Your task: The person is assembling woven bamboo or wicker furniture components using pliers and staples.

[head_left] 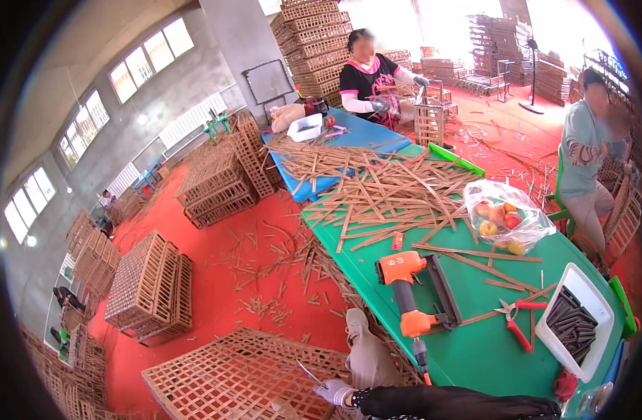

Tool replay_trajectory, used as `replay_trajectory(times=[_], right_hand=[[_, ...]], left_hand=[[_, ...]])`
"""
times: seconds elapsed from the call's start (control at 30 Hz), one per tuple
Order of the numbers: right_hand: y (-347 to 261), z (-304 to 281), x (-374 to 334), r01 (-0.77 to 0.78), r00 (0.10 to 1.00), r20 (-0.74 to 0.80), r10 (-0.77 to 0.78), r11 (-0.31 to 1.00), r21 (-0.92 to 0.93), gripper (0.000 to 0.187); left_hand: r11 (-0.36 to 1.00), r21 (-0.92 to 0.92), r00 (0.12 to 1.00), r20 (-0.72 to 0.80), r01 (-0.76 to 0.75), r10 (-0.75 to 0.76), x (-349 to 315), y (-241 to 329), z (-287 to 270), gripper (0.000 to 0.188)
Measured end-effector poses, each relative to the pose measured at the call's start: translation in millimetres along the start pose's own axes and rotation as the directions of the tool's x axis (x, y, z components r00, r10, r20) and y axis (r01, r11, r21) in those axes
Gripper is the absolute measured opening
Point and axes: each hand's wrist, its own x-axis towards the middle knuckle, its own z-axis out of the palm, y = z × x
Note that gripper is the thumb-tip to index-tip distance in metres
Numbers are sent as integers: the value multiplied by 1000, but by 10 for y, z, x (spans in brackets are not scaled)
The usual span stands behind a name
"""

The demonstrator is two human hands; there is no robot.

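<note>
My right hand (333,393), in a pale glove with a black, white-dotted cuff, is closed around a thin knife-like tool (311,374). Its narrow tip points up and left; its exact kind is unclear. Beneath the hand lies a tilted woven lattice panel (244,364) of brown strips, its lower part cut off by the picture's edge. My left hand does not show. A pale patch (284,407) on the lattice near the lower edge is too unclear to name. My covered leg (370,353) rises beside the panel.
On the green table (475,360) lie an orange nail gun (407,294), red-handled pruning shears (518,323), a white tray (599,308) of dark staples, bagged fruit (503,220) and loose strips (398,189). Stacked crates (149,287) stand left. Two people work beyond the tables.
</note>
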Motion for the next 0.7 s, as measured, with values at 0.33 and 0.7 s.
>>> replay_trajectory(times=[0.33,0.7], right_hand=[[-1715,-1841,-648,304,951,-252,-181,709,636,29],[-1641,-3592,-837,583,749,-663,-11,487,650,25]], left_hand=[[120,-188,215,-939,-975,270,-760,2032,-3213,44],[-792,280,-364,-928,-543,-79,-2544,3836,-4094,46]])
